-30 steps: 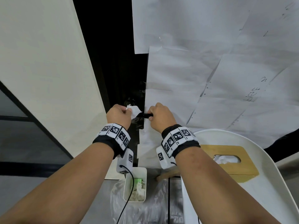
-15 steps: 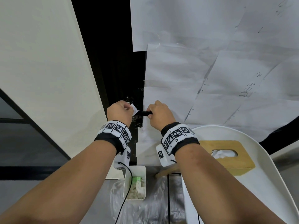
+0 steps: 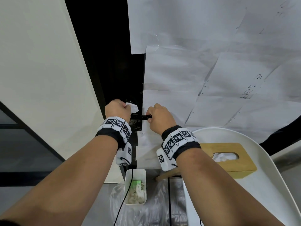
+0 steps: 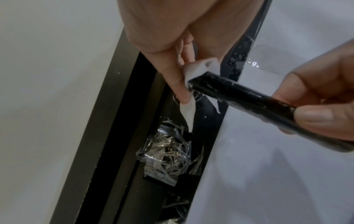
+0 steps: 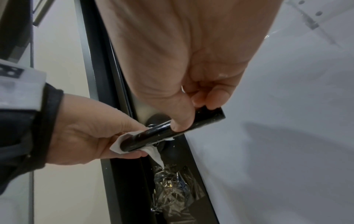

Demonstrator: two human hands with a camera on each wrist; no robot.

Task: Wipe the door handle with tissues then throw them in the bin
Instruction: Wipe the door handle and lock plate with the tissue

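Note:
A black lever door handle sticks out from the dark door edge. My right hand grips its free end, thumb underneath. My left hand pinches a white tissue against the handle's inner end near the pivot. A tail of tissue hangs below the fingers. A small white bin with crumpled tissues stands on the floor below my wrists.
White paper sheets cover the door. A wooden tissue box rests on a white chair at the right. Clear plastic sheeting lies around the bin. Crumpled clear tape sits on the door edge below the handle. A cream wall stands left.
My left hand with the tissue has shifted slightly up and left along the handle's inner end. My right hand keeps its grip on the handle.

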